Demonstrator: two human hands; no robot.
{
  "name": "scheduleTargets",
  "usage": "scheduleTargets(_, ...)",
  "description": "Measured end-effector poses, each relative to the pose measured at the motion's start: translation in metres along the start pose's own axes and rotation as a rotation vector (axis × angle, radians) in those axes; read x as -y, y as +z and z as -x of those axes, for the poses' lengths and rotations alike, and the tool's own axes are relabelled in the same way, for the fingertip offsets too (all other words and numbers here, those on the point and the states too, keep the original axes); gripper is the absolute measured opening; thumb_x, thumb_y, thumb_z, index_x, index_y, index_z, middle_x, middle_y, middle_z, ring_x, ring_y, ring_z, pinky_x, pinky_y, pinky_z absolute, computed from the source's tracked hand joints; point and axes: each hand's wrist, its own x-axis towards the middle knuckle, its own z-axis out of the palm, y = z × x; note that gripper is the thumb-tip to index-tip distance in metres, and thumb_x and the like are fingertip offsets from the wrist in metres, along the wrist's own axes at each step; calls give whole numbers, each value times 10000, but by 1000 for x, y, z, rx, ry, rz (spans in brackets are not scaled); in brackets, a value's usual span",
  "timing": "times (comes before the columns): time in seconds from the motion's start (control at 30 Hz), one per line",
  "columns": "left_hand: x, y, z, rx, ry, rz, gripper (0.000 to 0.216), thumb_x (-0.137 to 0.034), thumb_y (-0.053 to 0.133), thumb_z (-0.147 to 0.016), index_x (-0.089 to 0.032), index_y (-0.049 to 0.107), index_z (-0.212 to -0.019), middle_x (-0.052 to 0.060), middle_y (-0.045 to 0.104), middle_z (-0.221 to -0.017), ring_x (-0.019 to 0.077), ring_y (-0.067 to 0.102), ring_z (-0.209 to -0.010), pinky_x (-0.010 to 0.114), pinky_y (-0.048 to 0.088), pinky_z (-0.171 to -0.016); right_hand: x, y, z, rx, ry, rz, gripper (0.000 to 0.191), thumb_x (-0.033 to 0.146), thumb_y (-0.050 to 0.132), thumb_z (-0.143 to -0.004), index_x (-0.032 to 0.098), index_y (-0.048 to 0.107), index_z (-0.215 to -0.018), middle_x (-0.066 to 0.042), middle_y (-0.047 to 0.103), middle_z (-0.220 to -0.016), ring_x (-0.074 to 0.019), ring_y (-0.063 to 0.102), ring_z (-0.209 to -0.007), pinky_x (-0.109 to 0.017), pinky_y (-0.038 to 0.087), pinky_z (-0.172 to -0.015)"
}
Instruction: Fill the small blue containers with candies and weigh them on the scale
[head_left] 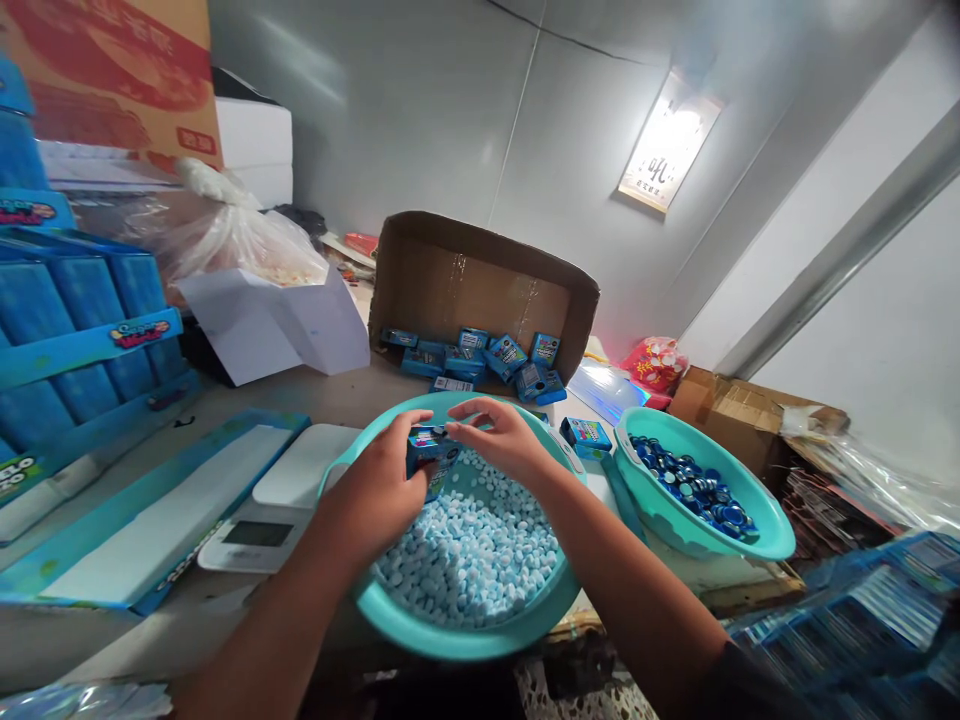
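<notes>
Both my hands meet over a teal basin (450, 632) heaped with small pale blue and white candies (472, 555). My left hand (379, 487) is closed around a small blue candy box (431, 447), held just above the candies. My right hand (501, 437) pinches the top of the same box with its fingertips.
A second teal basin (750, 540) with dark blue caps (697, 487) stands to the right. Behind, a tipped cardboard carton (480, 285) holds several small blue boxes (480, 357). A white scale (277, 500) and a flat blue tray (135, 520) lie left; blue display cartons (75, 330) stack at far left.
</notes>
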Motion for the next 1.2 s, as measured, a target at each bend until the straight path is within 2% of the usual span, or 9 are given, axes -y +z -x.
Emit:
scheduleTargets(0.1, 1, 0, 0, 4, -4, 15, 604, -274, 562, -817, -265, 434, -1407, 61, 662, -1181, 257, 654, -1036, 341, 502, -866, -5, 1, -1, 23, 27, 15, 242, 372, 758, -773, 191, 703, -923, -41, 699, -984, -139, 592, -759, -271, 496, -697)
scheduleTargets(0.27, 1, -1, -1, 1, 28, 11, 536, -300, 566, -817, -267, 520, -1351, 43, 692, -1104, 257, 666, -1014, 347, 504, -889, -8, 1, -2, -19, 74, -16, 281, 417, 752, -782, 187, 688, -930, -35, 693, -918, -130, 595, -690, -260, 483, -636)
scheduleTargets(0.47, 2, 0, -1, 8, 14, 23, 569, -314, 596, -808, -276, 506, -1368, 38, 703, -1072, 266, 670, -1014, 354, 509, -882, -4, 2, 0, 36, -80, -10, 216, 422, 676, -852, 214, 716, -894, -26, 680, -915, -148, 620, -789, -275, 495, -730)
scheduleTargets(0.67, -3, -1, 1, -1, -1, 25, 604, -235, 606, -803, -248, 485, -1394, 62, 686, -1151, 259, 655, -1060, 359, 500, -924, -4, -1, 0, 32, -84, 118, 128, 305, 686, -808, 185, 705, -769, -19, 616, -823, -152, 597, -749, -264, 473, -670)
scheduleTargets(0.77, -4, -1, 2, -9, 6, 27, 610, -235, 631, -806, -257, 484, -1397, 66, 674, -1191, 261, 646, -1079, 376, 494, -951, 1, -3, 2, 55, -138, 148, 194, 340, 627, -849, 183, 694, -756, -24, 594, -822, -160, 580, -769, -258, 442, -642)
scheduleTargets(0.87, -5, -2, 4, -8, 9, 40, 616, -226, 651, -797, -256, 491, -1391, 64, 666, -1213, 261, 646, -1079, 386, 497, -964, 2, -4, 2, 6, -143, 241, 307, 410, 592, -886, 181, 668, -696, -24, 585, -756, -168, 556, -731, -291, 409, -656)
scheduleTargets(0.97, -5, -3, 8, -20, 37, 56, 611, -197, 653, -788, -258, 503, -1376, 56, 663, -1224, 252, 648, -1079, 386, 502, -977, -4, -5, 0, -79, -59, 284, 242, 379, 695, -802, 183, 631, -675, -10, 578, -700, -160, 534, -668, -295, 392, -632)
scheduleTargets(1.07, -5, 0, 9, -81, 89, 117, 589, -177, 653, -791, -256, 504, -1356, 53, 646, -1262, 238, 638, -1113, 376, 503, -997, -9, -4, -1, -146, -25, 147, 238, 419, 690, -799, 192, 621, -810, -6, 608, -766, -156, 549, -678, -282, 408, -616)
scheduleTargets(1.2, -6, 1, 5, -277, 170, 213, 506, -196, 651, -825, -216, 500, -1308, 82, 605, -1315, 221, 610, -1173, 348, 500, -1018, -8, -3, -1, -199, 9, 11, 313, 508, 567, -883, 196, 597, -896, -21, 623, -843, -166, 587, -726, -291, 437, -639)
